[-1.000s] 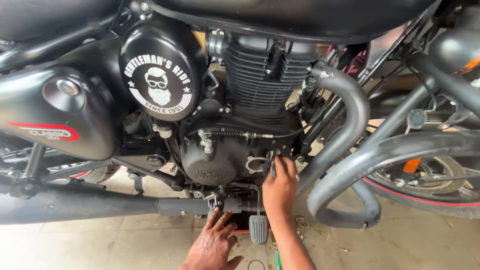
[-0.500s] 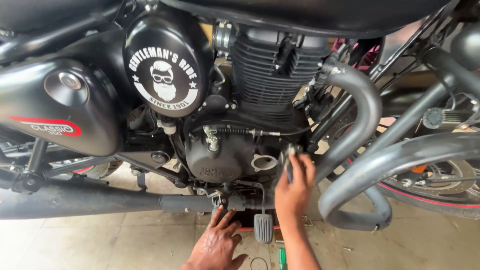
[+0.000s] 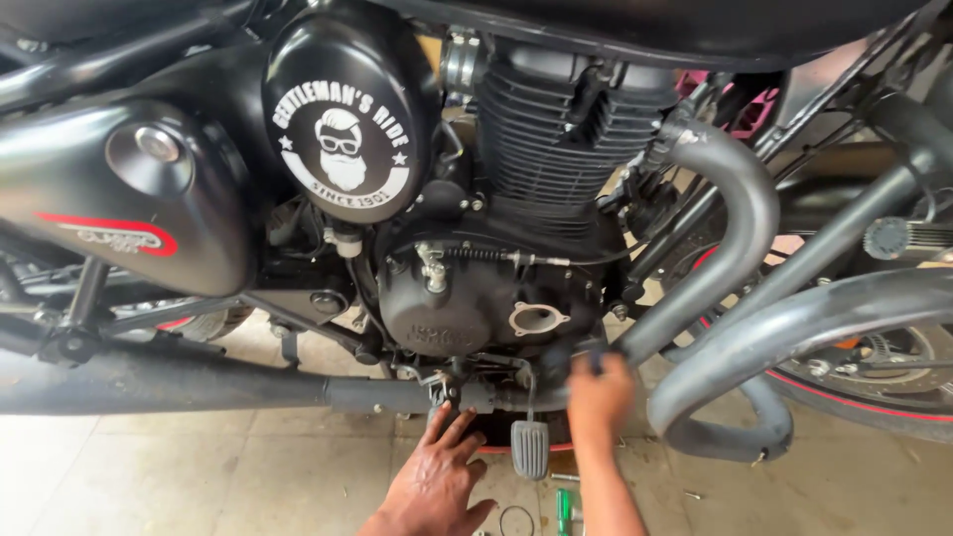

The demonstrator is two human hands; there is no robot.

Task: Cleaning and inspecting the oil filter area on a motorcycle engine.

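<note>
**Two bare hands under a matt black motorcycle engine**

Right hand (image 3: 599, 397) closed around a small dark tool or part at the lower edge of the rounded matt black metal engine case (image 3: 467, 308); fingers curled tight, thumb side up. Not possible to tell exactly what kind of piece sits inside the fist. Just above and left of this hand, an open round port with a pale metal flange (image 3: 537, 319) in the case wall.

Left hand (image 3: 434, 483) open, fingers spread and stretched upward, fingertips touching the underside of the long dull black exhaust pipe (image 3: 179, 382) near its joint, holding nothing. Skin of this hand shiny with oil.

Between both hands, a ribbed grey rubber brake pedal (image 3: 529, 449), hanging on a thin metal lever. Below, on the pale tiled floor (image 3: 199, 476), a screwdriver with green handle (image 3: 563, 508) and a thin wire ring (image 3: 514, 520), lying near the right forearm.

Above, finned black cylinder (image 3: 556, 139), and a round glossy black side cover with a white printed emblem (image 3: 342, 114). To the right, curved grey steel crash guard tubes (image 3: 754, 347), smooth and thick.
</note>
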